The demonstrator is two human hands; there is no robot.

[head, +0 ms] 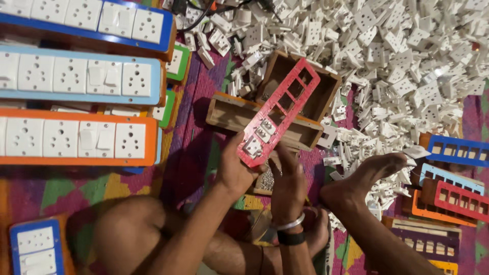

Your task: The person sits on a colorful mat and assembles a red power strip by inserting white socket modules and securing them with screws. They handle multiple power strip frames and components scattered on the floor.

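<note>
The red switchboard faceplate (277,112) is held slanted above the open wooden box (239,114), its lower end clamped in the left hand (235,170). The right hand (287,186) appears closed just beside it. Thin, light, brittle plastic is judged; gripping the solid end suits.

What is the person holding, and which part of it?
The left hand grips a red switchboard frame by its lower end, where white sockets sit. The right hand touches that same end from below.

red frame (282,109) with white sockets, centre | heap of white parts (407,56), far right | orange-edged (76,138), pale-blue-edged (81,76), blue-edged (86,20) white boards, left | brown wooden boxes (229,114) | purple-green-yellow patterned mat (193,147)
</note>
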